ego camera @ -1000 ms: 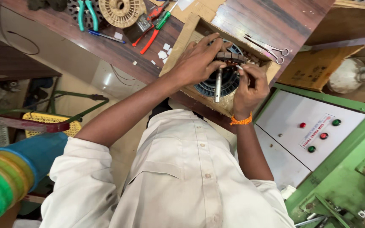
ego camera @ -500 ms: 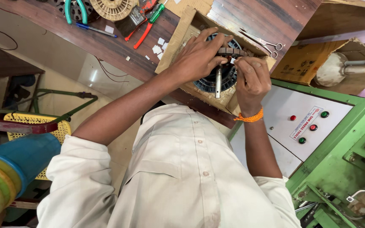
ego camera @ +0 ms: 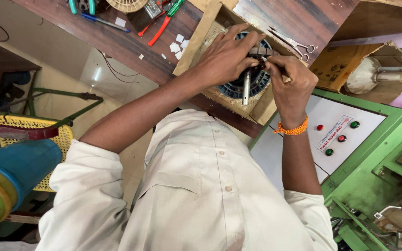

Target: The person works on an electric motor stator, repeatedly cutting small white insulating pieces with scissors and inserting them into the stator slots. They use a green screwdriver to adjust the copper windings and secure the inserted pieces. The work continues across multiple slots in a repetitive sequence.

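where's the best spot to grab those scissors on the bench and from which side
Probably at the finger loops of the scissors: they lie flat on the wooden bench, loops toward the right edge, blades pointing back at the wooden box. Come from the right, clear of both hands.

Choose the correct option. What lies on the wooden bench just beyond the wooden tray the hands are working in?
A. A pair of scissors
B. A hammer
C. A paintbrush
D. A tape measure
A: a pair of metal scissors lies on the bench just past the tray, beyond the left hand and right hand.
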Demonstrator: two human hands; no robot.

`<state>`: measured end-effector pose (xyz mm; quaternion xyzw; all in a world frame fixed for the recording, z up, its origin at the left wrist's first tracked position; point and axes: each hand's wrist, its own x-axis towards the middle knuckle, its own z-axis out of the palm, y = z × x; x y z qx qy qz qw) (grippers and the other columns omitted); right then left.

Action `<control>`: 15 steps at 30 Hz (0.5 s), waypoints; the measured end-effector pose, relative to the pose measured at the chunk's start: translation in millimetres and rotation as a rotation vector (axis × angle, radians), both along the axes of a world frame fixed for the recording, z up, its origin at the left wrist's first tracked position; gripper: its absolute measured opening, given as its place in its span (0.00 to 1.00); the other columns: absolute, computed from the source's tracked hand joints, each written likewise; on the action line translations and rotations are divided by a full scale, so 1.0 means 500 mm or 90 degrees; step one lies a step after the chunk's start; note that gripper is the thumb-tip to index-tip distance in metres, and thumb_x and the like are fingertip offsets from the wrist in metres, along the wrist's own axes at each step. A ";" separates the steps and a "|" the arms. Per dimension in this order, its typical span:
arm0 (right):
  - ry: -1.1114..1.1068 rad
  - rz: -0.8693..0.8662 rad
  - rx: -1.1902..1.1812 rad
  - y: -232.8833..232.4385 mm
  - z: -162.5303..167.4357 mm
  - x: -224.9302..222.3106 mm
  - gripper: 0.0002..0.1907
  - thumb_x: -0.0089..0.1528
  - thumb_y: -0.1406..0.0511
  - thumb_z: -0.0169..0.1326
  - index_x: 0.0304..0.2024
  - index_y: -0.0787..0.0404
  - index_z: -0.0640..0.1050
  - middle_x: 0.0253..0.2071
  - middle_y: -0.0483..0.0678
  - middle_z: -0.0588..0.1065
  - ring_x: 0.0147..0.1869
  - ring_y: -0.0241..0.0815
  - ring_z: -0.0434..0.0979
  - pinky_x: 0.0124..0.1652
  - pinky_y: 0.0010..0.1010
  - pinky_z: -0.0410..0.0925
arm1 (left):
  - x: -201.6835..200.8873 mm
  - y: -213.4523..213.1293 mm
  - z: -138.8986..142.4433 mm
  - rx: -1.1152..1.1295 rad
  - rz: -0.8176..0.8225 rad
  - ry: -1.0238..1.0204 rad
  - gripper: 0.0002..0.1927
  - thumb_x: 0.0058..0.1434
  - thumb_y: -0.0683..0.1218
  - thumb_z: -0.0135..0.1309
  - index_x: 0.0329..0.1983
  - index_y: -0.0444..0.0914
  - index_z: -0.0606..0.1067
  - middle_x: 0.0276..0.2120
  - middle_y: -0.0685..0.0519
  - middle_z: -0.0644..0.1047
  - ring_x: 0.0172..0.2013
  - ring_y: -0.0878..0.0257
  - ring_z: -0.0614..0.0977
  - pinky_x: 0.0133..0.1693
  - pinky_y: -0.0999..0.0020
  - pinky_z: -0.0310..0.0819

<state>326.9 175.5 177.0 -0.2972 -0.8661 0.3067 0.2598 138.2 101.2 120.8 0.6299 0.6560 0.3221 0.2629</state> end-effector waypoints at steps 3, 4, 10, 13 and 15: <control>-0.029 0.050 0.106 0.005 0.006 -0.004 0.07 0.66 0.76 0.67 0.43 0.65 0.81 0.39 0.50 0.81 0.40 0.44 0.82 0.40 0.31 0.74 | 0.000 0.001 -0.008 0.017 -0.005 0.001 0.30 0.65 0.51 0.61 0.66 0.40 0.64 0.53 0.50 0.79 0.67 0.45 0.66 0.57 0.42 0.62; -0.032 0.061 0.111 0.007 0.008 -0.004 0.07 0.66 0.76 0.67 0.43 0.65 0.81 0.39 0.50 0.80 0.40 0.43 0.82 0.39 0.31 0.73 | 0.000 0.000 -0.010 0.021 -0.005 0.002 0.30 0.65 0.51 0.61 0.66 0.40 0.64 0.52 0.50 0.79 0.67 0.45 0.66 0.57 0.42 0.63; -0.083 0.125 0.195 0.013 0.025 -0.002 0.07 0.66 0.76 0.66 0.43 0.64 0.81 0.37 0.49 0.76 0.37 0.43 0.79 0.37 0.33 0.72 | 0.007 -0.005 -0.017 0.058 -0.011 0.021 0.31 0.66 0.50 0.60 0.68 0.39 0.62 0.55 0.51 0.78 0.68 0.45 0.62 0.58 0.41 0.60; -0.104 0.140 0.222 0.011 0.026 0.002 0.07 0.66 0.76 0.66 0.43 0.63 0.81 0.38 0.49 0.75 0.39 0.44 0.79 0.38 0.34 0.73 | 0.011 -0.004 -0.024 0.049 -0.018 0.017 0.31 0.66 0.49 0.60 0.68 0.40 0.61 0.54 0.55 0.79 0.69 0.47 0.61 0.61 0.40 0.58; -0.110 0.148 0.231 0.010 0.026 0.003 0.08 0.65 0.76 0.65 0.44 0.62 0.81 0.39 0.49 0.75 0.41 0.45 0.79 0.40 0.35 0.73 | 0.015 -0.006 -0.029 0.059 -0.011 0.002 0.31 0.66 0.49 0.61 0.68 0.40 0.61 0.54 0.54 0.79 0.70 0.46 0.60 0.60 0.40 0.58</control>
